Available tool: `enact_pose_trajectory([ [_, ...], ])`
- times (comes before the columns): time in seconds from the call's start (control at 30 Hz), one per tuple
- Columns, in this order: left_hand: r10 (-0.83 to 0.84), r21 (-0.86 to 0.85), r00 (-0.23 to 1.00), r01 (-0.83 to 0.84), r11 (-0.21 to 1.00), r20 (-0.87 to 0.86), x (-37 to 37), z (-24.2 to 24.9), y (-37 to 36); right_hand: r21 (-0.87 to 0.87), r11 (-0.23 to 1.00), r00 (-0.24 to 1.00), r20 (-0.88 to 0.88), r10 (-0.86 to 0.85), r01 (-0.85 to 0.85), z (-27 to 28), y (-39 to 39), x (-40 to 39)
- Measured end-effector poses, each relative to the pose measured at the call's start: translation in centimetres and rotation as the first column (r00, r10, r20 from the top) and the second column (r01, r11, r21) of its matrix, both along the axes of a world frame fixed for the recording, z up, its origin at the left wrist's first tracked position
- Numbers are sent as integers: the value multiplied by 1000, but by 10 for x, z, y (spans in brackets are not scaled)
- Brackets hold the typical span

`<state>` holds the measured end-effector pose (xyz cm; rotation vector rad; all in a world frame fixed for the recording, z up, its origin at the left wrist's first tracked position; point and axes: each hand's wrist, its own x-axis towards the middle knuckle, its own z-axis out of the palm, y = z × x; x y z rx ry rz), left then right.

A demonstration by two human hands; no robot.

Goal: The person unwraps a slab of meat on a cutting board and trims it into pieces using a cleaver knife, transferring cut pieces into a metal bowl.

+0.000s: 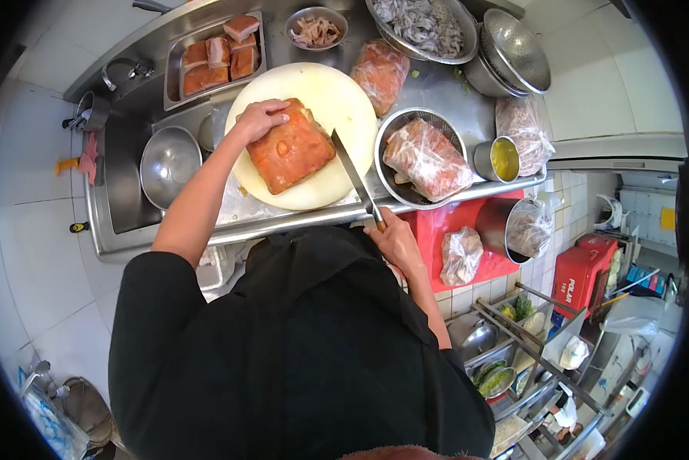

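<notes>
A large slab of orange-brown meat (292, 152) lies on a round, cream-coloured cutting board (344, 100). My left hand (260, 120) rests on the slab's upper left edge, fingers spread over it. In my right hand (396, 238) is the handle of a long knife (353, 170); its blade points up and left, over the right part of the board, apart from the meat. The fingers of my right hand are wrapped round the handle.
A tray (169, 77) of meat blocks stands behind left, beside a bowl of strips (317, 28). To the right are a colander with wrapped meat (429, 159), a pot of yellow liquid (505, 159) and a bowl of grey pieces (421, 27). An empty bowl (170, 167) sits left.
</notes>
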<state>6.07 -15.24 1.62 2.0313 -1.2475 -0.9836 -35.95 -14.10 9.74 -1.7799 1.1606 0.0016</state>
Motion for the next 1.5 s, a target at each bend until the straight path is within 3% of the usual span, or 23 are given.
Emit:
enact_pose_trajectory([
  [0.1,7,-37,998,-4,999,63,-2,-2,-1,17,999,996,-80,46,-44,-2,-8,6],
  [0.13,18,-128,983,6,992,182,-3,-4,2,11,998,993,-107,59,-58,-2,-12,9],
  [0.2,77,-304,915,52,951,396,-21,6,13,-146,986,994,56,90,-81,-19,-19,16],
  [0.23,73,-333,913,71,940,401,-30,9,17,-224,971,985,128,119,-88,-27,-23,19],
  [0.3,75,-394,908,103,913,412,-47,15,22,-251,958,990,-24,139,-141,-21,-34,39],
  [0.4,81,-364,809,171,916,582,-63,26,28,-330,919,974,-146,174,-214,-17,-46,69],
  [0.5,99,-367,789,167,915,606,-65,26,27,-446,845,949,-236,208,-296,-10,-52,90],
  [0.63,98,-354,773,171,919,627,-63,23,26,-546,794,963,-175,204,-267,22,-53,115],
  [0.73,92,-330,754,172,928,650,-63,21,25,-549,784,957,-139,253,-288,39,-58,132],
  [1.5,40,-236,768,146,961,639,-62,23,21,-298,830,816,-504,282,-471,62,-43,182],
])
